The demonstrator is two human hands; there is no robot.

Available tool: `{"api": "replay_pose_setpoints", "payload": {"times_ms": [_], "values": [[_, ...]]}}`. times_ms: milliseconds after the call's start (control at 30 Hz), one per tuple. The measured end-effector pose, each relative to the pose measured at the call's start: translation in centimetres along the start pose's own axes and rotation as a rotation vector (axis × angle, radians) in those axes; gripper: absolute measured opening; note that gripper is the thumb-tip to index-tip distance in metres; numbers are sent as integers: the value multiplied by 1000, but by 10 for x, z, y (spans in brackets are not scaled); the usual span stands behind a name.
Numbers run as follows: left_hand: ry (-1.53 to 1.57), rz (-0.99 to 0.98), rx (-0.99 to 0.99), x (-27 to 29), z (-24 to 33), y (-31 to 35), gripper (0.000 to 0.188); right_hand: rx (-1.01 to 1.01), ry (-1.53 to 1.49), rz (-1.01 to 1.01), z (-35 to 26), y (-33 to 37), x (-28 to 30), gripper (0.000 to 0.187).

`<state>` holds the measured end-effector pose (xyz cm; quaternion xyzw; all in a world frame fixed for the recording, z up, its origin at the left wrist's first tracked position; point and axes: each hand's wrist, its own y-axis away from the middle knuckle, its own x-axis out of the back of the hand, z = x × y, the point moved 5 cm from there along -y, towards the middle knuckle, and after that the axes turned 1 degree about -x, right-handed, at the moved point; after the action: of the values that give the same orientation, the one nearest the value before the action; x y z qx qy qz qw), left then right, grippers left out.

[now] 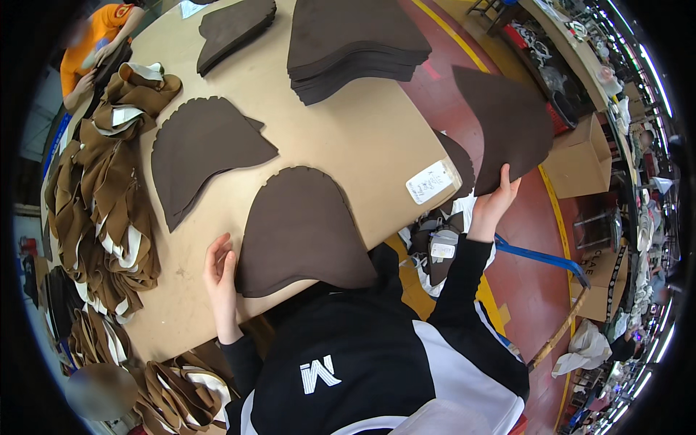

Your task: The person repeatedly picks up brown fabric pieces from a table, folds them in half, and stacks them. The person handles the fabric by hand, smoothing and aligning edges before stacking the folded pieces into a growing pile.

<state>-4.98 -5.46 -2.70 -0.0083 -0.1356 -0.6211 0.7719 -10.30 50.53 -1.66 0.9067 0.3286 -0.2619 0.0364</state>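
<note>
Extending up and away from the right hand (491, 208), a held brown panel (509, 123) hangs beyond the right edge of the table (377, 156), its lower part gripped between thumb and fingers. A domed panel (301, 228) lies on the table, nearer the left hand (222, 275), whose fingers are loosely parted just beside its left edge; contact is unclear.

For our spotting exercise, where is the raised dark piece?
At the head view's upper right, the dark piece is in the right grip, right of the table.
</note>
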Motion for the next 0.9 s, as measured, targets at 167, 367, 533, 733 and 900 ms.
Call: {"api": "replay_pose_setpoints", "payload": {"times_ms": [167, 367, 533, 733, 900], "values": [[-377, -75, 9, -11, 15, 18, 48, -241, 198, 156, 152, -37, 128, 47], [-381, -136, -80, -23, 24, 7, 51, -745, -37, 488, 296, 27, 246, 30], [-188, -17, 6, -14, 26, 16, 51, -20, 145, 594, 170, 48, 120, 57], [-189, 6, 99, -5, -3, 10, 33, 304, 300, -239, 3, 65, -99, 45], [-232, 40, 145, -12, 8, 4, 18, 596, 792, -1376, 16, 166, -192, 65]]}}
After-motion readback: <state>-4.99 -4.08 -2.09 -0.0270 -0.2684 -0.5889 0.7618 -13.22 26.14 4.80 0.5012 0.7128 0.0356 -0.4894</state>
